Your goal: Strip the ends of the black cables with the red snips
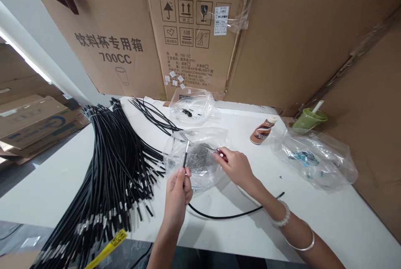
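My left hand (179, 194) pinches a black cable (185, 158) near one end. That end points up and has a pale silvery tip, while the rest curves out to the right across the table. My right hand (237, 168) is closed on a red-handled tool (222, 154) with a thin metal tip. The tool's exact kind is unclear. Both hands are over a clear plastic bag (216, 133) that stands open. In the bag lies a heap of tiny grey metal pieces (197, 158), with the tool's tip at its right edge.
A thick bundle of black cables (109, 148) covers the left of the white table (250, 235). Behind sits a second clear bag (197, 102) with small black parts. To the right are a brown bottle (262, 131), a green cup (308, 120) and another bag (326, 160). Cardboard (291, 43) walls the back.
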Demonstrator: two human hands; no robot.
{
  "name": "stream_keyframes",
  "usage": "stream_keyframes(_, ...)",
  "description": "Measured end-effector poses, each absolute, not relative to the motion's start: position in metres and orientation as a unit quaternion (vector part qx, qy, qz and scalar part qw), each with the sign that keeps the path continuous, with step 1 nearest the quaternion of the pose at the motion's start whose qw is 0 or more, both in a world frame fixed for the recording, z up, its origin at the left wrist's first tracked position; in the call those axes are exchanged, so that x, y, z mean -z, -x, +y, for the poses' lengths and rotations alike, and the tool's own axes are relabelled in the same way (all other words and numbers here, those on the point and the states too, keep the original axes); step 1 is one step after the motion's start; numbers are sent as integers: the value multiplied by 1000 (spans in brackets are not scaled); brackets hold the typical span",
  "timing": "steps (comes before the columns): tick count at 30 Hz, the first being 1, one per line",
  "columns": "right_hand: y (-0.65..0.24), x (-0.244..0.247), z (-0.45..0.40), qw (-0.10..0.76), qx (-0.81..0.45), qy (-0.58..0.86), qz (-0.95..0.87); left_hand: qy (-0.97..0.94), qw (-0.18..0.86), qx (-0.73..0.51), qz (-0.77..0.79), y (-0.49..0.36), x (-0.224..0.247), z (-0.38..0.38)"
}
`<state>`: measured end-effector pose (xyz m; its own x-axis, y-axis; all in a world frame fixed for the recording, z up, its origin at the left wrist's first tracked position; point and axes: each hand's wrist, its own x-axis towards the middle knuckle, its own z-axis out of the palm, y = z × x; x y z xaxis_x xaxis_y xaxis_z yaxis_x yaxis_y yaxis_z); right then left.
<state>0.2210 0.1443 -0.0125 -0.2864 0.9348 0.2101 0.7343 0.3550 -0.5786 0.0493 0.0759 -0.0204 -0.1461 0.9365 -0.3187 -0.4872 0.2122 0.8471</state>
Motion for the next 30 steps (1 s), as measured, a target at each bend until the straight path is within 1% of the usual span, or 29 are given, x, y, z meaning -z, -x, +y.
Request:
stream_keyframes(6,-215,-4,138,235,-230,485,-811,-225,626,-585,465,-49,17,74)
stream_keyframes(10,-210,-7,136,229,-252,471,-814,-224,630,-583,462,-48,15,73)
stream_keyframes(20,-197,-8,139,225,-248,470,-817,-292,603,-541,508,-48,18,75)
stream_keyframes(24,-189,-6,147,208,-252,469,-821,-356,541,-505,570,-48,22,76)
stream_keyframes(30,-190,0,160,162,-284,489,-808,-464,368,-415,691,-41,19,79)
